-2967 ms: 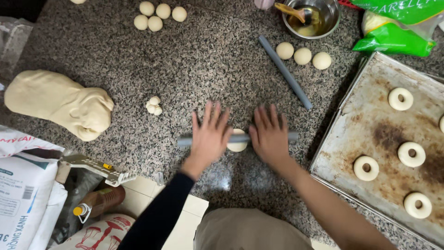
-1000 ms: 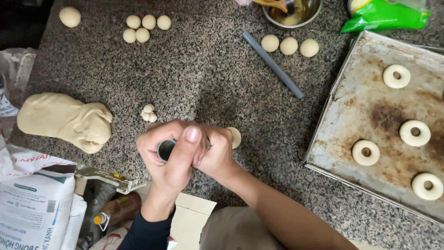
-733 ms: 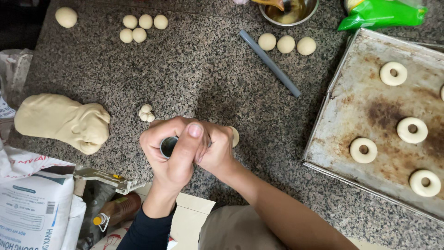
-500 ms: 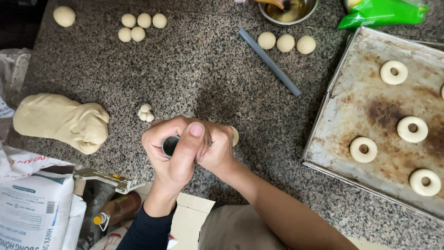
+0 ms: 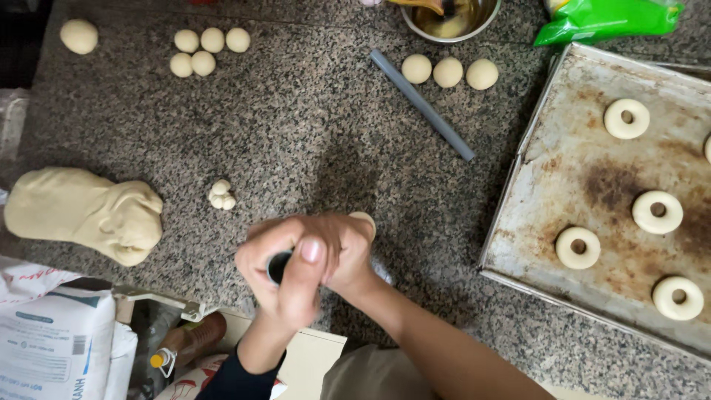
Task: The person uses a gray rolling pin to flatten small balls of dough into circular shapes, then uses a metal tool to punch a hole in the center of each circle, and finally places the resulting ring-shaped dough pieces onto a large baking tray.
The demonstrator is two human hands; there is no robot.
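clasping a dark tube (image 5: 278, 265), open end up, both hands (image 5: 311, 259) clamped on it.

The left hand (image 5: 285, 278) and right hand (image 5: 348, 248) are pressed together, fingers (image 5: 311, 255) curled tight; both forearms are angled up from below.

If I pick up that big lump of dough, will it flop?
Probably. The big dough lump looks soft and slumped, so it would likely sag and stretch. It seems heavy for one hand. Its smooth skin might stick a little.
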